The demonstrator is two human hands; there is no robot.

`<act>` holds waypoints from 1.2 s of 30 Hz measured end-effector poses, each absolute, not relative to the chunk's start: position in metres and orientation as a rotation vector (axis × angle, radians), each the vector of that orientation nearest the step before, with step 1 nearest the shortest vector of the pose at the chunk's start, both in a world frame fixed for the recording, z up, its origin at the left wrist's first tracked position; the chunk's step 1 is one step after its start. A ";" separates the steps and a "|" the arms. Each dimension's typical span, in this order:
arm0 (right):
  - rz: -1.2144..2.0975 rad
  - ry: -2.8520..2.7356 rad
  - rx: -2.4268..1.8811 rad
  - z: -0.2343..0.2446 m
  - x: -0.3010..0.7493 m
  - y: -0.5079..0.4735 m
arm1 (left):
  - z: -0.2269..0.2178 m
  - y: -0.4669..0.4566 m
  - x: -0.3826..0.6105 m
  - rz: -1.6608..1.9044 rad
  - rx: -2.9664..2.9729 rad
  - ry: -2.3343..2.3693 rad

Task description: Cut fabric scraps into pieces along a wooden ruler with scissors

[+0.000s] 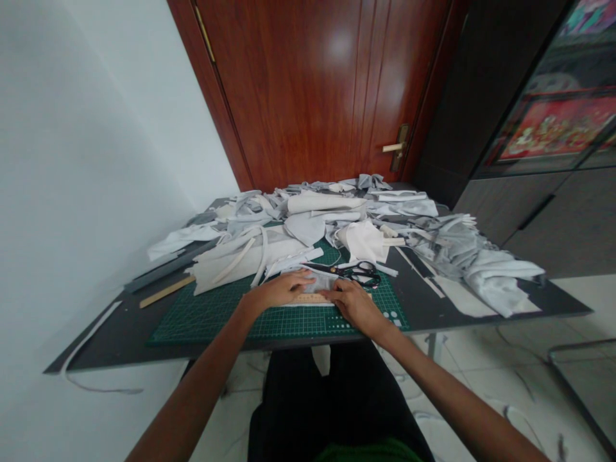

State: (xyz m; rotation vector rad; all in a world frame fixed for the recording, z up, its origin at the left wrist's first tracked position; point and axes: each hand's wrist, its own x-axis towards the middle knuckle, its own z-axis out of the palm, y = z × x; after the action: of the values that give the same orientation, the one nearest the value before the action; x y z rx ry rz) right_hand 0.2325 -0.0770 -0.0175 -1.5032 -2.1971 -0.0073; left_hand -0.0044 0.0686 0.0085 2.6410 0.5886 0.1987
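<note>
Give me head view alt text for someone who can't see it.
A person's left hand and right hand rest at a ruler on grey fabric over a green cutting mat. Scissors lie beyond, with pale scraps heaped across the dark table.

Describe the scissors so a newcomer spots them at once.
On the dark table, find the green cutting mat. Just beyond the right hand lie the scissors, blades pointing left. Their black looped handles set them apart from the pale cloth nearby.

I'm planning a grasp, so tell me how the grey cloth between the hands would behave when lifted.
The grey cloth would probably droop, as the similar cloth heap at right lies crumpled. It looks thin, so likely light. Lifting it might shift the ruler lying on it.
</note>
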 end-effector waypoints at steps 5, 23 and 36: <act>0.061 -2.091 -1.566 -0.024 0.227 -0.071 | 0.005 0.070 0.000 0.231 2.677 0.595; 0.044 -2.010 -1.530 -0.026 0.217 -0.096 | 0.003 0.056 -0.002 0.105 2.675 0.726; 0.018 -1.918 -1.516 -0.036 0.219 -0.101 | 0.012 0.063 -0.005 0.046 2.625 0.711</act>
State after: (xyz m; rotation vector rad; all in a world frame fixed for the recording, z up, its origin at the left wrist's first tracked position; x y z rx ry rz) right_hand 0.2194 -0.1010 -0.0359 -1.5164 -1.9178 0.0180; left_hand -0.0049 0.0629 0.0118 2.6255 0.7111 0.0461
